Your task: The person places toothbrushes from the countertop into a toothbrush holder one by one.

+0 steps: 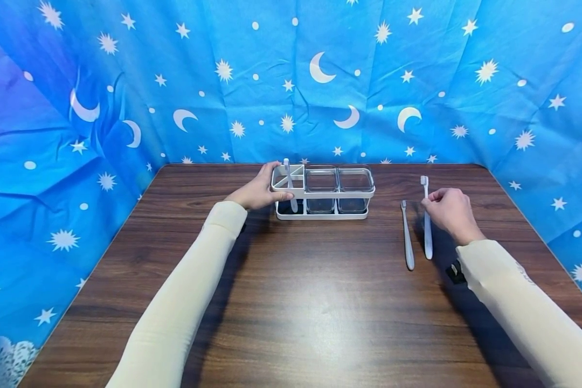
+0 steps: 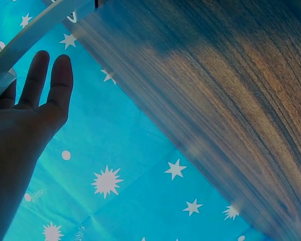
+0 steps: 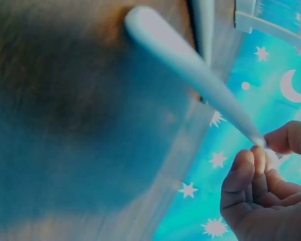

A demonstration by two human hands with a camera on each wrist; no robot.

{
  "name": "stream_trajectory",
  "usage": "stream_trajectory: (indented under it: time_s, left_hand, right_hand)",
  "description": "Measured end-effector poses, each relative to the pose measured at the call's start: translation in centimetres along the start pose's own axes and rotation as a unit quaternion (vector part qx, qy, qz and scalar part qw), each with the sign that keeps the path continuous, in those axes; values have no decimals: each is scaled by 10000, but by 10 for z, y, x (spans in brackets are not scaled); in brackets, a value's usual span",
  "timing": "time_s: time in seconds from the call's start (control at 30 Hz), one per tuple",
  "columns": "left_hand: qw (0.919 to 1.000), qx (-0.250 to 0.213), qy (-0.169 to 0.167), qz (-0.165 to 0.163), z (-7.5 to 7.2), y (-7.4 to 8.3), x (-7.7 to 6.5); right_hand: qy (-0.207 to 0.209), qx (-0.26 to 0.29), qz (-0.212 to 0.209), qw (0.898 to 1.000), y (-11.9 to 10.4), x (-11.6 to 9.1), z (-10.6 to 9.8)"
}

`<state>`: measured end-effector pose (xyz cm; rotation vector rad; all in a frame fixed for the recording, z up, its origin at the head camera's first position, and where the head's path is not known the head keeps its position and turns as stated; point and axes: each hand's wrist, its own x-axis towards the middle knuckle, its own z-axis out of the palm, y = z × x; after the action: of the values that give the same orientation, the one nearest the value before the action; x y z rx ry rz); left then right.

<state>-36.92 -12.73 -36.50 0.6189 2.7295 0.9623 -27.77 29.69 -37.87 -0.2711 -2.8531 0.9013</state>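
At the back of the table stands a white toothbrush holder rack (image 1: 327,216) with a divided section at its left end. My left hand (image 1: 257,191) grips that end, thumb across the front rail and fingers at the rear. In the divided section a toothbrush (image 1: 293,203) leans upright, bristles at the top. On the right, my right hand (image 1: 452,211) pinches a white toothbrush (image 1: 428,240) between thumb and fingertips near its neck; its handle slants across the right wrist view. Just left of it, a greyish toothbrush (image 1: 408,242) lies on the table.
Two clear glass cups (image 1: 321,180) sit in the rack's middle and right sections. The dark wooden table (image 1: 296,302) ends at a blue curtain (image 1: 281,70) with moons and stars, which rises behind it and along both sides.
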Motion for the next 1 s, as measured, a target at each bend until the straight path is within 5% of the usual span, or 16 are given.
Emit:
stream_trajectory:
  time_s: [0.3,0.7,1.0]
  left_hand:
    - [10000,2,-16,-36,0,0,0]
    - [10000,4,-54,-48,-2,3,-3]
    - [10000,19,-79,-57,-2,4,-3]
  right_hand:
    - [700,271,-728,9945,-7,-2,-4]
    - [1534,702,-1712,9707,-25,-3,-5]
    - [1795,966,-2048,9573,-45,-8,-14]
